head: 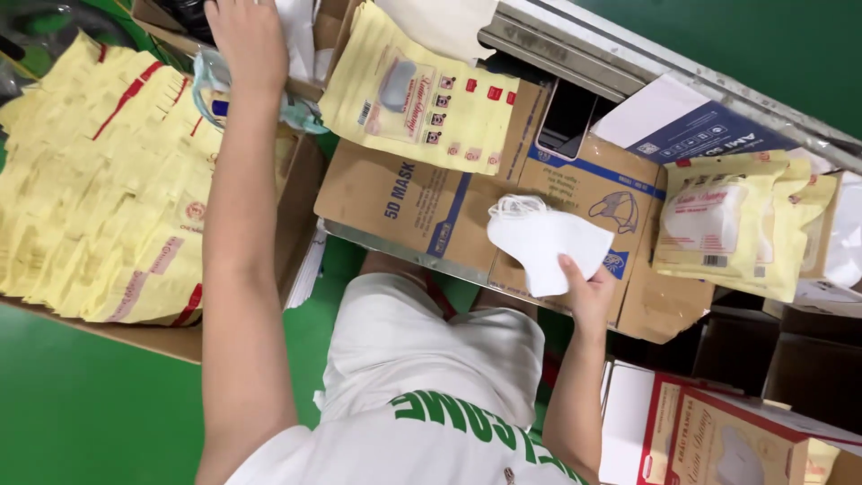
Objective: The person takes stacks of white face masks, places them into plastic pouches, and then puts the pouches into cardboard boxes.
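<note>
My right hand point(588, 292) grips a folded white face mask point(543, 238) by its lower edge, holding it over a flattened brown cardboard sheet point(404, 202). My left hand point(244, 36) stretches far up and left, its fingers closed into a clump of white masks and clear plastic point(292, 40) at the top edge; the fingertips are hidden. A yellow mask pouch point(413, 94) lies on the cardboard between the two hands. A stack of filled yellow pouches point(736, 224) sits to the right of the held mask.
A large heap of empty yellow pouches point(99, 180) fills a cardboard box at the left. A metal rail point(646, 67) runs along the top right. Red and white cartons point(709, 431) stand at the lower right. Green floor point(81, 404) shows below.
</note>
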